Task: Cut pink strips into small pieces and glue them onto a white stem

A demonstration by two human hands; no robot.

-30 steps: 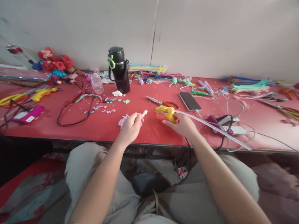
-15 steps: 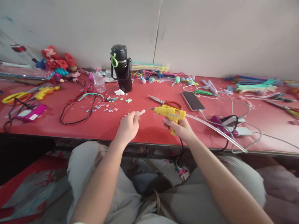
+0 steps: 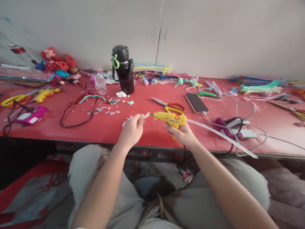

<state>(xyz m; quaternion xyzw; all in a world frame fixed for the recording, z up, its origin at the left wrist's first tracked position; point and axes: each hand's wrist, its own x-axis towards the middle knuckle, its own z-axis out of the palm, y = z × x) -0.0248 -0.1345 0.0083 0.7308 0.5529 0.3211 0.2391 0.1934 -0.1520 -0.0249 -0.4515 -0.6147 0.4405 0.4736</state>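
A: Glue gun (image 3: 169, 118), yellow plastic with an orange trigger: a second ago it sat low by the desk (image 3: 152, 133) edge under your right hand (image 3: 181, 133). Now you hold it level above the red desk, nozzle pointing left.

B: And your fingers on it?

A: Your right fingers are clamped round the grip, and a long, clear glue stick (image 3: 221, 135) trails out of the back toward the right. Your left hand (image 3: 132, 128) has barely shifted; its fingers are pinched together on a small, pale fuzzy piece (image 3: 145, 116), held just over the desk.

B: How close are the two?

A: A second ago there was a clear gap between them. Now the metal tip is right at the pale piece; you cannot tell whether they touch.

B: What lies around them?

A: Just behind the gun, orange-handled scissors (image 3: 168, 104) with bare steel blades lie flat. To the right of those a dark, glossy phone (image 3: 196, 102) lies face up with a white cable (image 3: 228, 101) plugged in. Farther back stands a black cylindrical flask (image 3: 123, 73) with a green loop on its neck. Small pastel clippings (image 3: 107, 110) are scattered left of your left hand, beside a looping black cord (image 3: 76, 114).
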